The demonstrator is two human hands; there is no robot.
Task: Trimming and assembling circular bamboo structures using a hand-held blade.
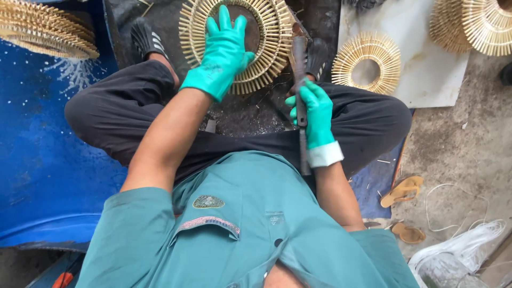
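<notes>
While your left hand (pixel 223 50) lies spread on the bamboo ring (pixel 237 42), steadying it, your right hand (pixel 312 112) just beside it grips a knife (pixel 300 80).

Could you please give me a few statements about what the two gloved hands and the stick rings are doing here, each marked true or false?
1. The left hand rests flat on a ring of sticks. True.
2. The right hand is empty. False: it grips a long dark blade.
3. Both hands wear green gloves. True.
4. A second ring lies on the blue tarp. False: it lies on a white slab.
</notes>
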